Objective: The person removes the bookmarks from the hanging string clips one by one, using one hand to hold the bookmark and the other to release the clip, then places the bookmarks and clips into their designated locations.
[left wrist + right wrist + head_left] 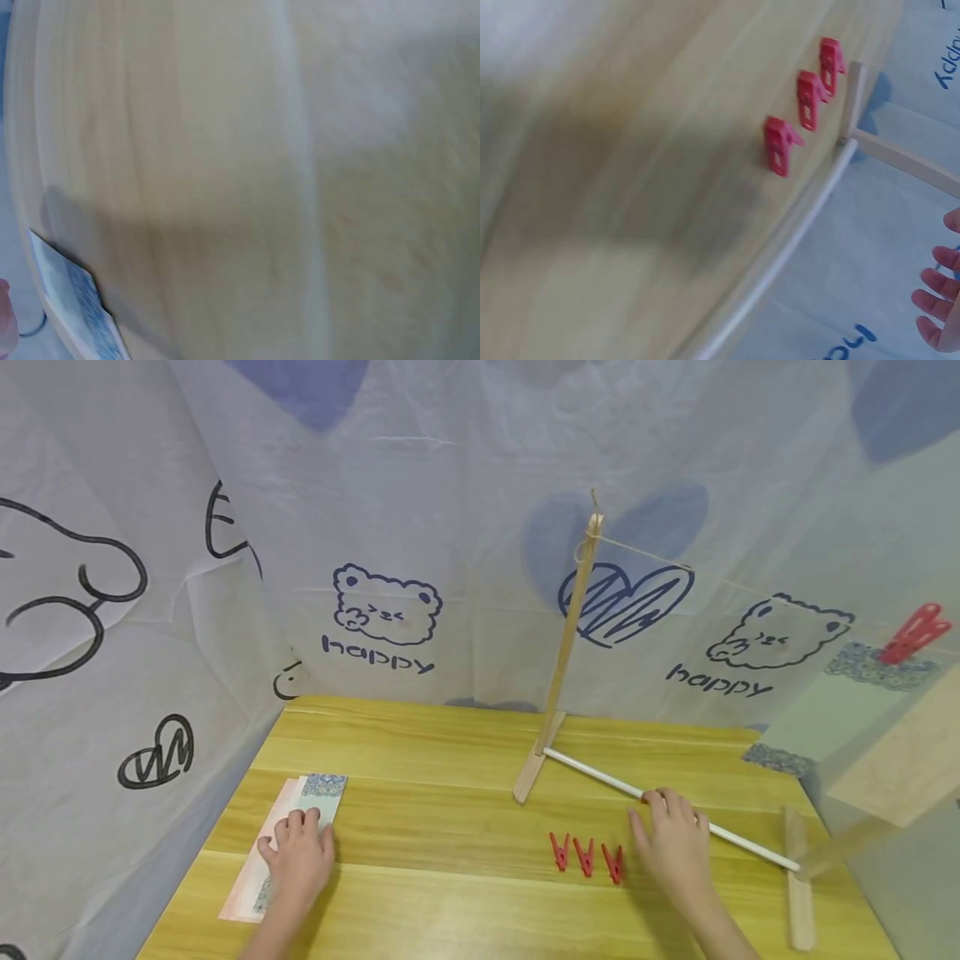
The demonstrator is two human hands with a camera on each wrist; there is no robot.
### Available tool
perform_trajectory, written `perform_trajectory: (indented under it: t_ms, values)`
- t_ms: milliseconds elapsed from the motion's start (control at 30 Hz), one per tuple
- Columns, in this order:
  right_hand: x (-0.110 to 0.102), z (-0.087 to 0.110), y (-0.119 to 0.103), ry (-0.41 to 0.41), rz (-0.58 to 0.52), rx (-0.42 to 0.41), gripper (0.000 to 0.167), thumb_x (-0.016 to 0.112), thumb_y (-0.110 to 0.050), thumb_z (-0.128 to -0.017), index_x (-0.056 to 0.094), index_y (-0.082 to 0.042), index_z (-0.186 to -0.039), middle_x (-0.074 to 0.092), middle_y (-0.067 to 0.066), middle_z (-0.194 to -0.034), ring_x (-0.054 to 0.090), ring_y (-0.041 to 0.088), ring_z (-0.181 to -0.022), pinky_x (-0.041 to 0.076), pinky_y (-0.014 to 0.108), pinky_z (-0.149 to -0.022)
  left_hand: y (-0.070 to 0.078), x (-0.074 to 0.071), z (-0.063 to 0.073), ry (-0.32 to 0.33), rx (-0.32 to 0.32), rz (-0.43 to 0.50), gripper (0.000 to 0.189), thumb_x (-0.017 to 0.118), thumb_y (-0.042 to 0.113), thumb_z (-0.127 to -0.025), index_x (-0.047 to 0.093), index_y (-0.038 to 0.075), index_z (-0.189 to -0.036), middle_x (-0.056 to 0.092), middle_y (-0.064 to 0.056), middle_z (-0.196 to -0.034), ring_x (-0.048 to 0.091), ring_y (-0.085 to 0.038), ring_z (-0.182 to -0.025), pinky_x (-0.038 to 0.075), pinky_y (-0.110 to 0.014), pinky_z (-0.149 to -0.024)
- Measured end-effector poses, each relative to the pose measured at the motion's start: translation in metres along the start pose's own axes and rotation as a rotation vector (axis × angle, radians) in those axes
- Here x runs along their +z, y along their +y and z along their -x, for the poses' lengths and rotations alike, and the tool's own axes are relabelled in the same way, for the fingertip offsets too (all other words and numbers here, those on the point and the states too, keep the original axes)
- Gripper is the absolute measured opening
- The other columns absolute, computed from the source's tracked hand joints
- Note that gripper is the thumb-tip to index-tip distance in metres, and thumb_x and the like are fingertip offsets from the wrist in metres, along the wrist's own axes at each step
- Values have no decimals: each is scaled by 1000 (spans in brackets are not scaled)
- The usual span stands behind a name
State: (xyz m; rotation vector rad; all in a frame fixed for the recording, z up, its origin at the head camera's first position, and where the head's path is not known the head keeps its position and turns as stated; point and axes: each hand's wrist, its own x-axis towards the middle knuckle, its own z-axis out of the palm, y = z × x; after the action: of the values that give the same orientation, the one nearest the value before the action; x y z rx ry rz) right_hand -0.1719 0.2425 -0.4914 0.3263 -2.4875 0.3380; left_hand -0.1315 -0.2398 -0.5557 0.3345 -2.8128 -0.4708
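At the left of the head view, my left hand [300,853] is over a small stack of paper cards [245,885], its fingers spread; whether it touches them I cannot tell. The top card is pale green with blue floral bands at its ends. The left wrist view catches a card's corner [88,304] and a bit of fingertip [6,319]. My right hand [677,843], fingers apart and holding nothing, hovers around the white rod [600,775]. Left of it lie three red clothespins [585,857] in a row, also seen in the right wrist view.
A wooden post [572,627] on a flat foot [529,777] carries a string [667,560] across to the right. From it hangs a pale green card [840,714] under a red clothespin [915,633]. A second foot [799,893] stands near the right edge. Printed cloth [480,527] surrounds the table.
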Motion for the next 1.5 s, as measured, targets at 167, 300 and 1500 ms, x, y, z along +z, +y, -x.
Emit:
perform_trajectory:
  t_ms: [167,300,1500]
  values:
    - [-16,-11,3,48,13,-60,30,66,-24,-78,60,1,-93,60,19,-92,56,38,-82,39,54,-77,17,2,-4,21,54,37,34,48,23,-92,46,-1,-116,43,-20,-109,33,-40,-107,15,-61,-87]
    - [-31,-19,4,58,30,-81,52,38,-48,-94,59,0,-95,59,20,-93,55,38,-83,38,54,-77,33,4,-9,-1,82,46,36,47,26,-93,46,0,-118,42,-19,-114,33,-40,-110,15,-59,-88]
    - [-136,-80,38,337,67,-91,38,45,-30,-88,57,4,-95,56,25,-98,48,44,-85,28,56,-77,221,36,-47,-104,466,235,36,46,31,-95,44,10,-124,43,-10,-120,37,-28,-113,16,-54,-94]
